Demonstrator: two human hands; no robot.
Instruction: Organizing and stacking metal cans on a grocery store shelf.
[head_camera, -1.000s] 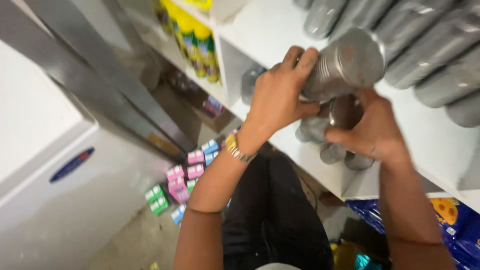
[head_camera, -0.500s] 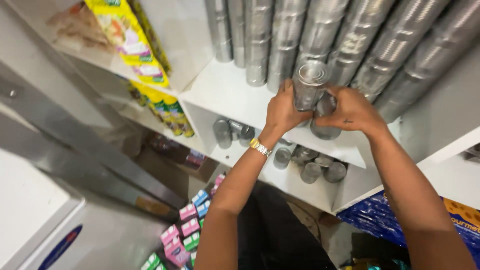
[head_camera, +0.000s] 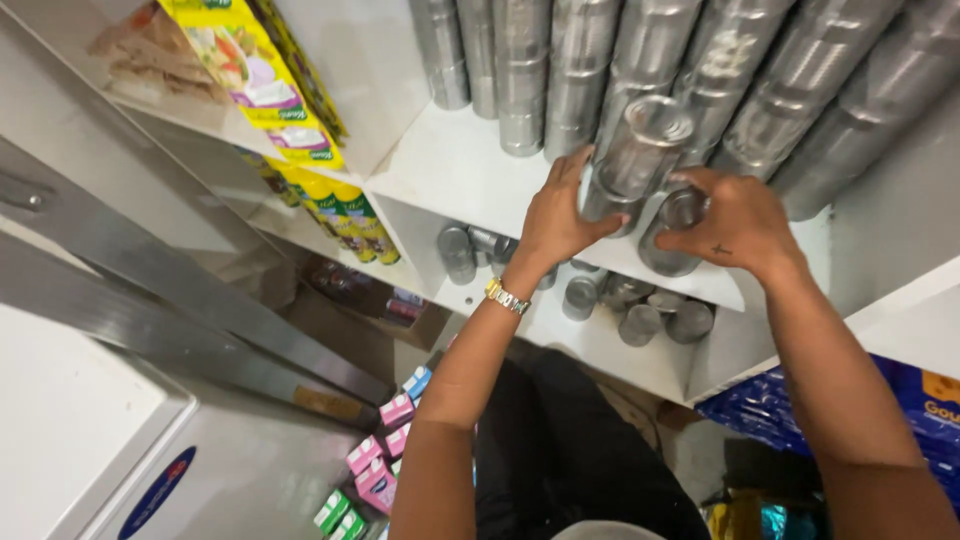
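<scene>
Centre frame: left hand grips stacked steel tins on white shelf, right hand clasps lower tin – best to keep stack upright, seat flush against rows behind

Head camera (only view), close, looking down at shelf front.
</scene>
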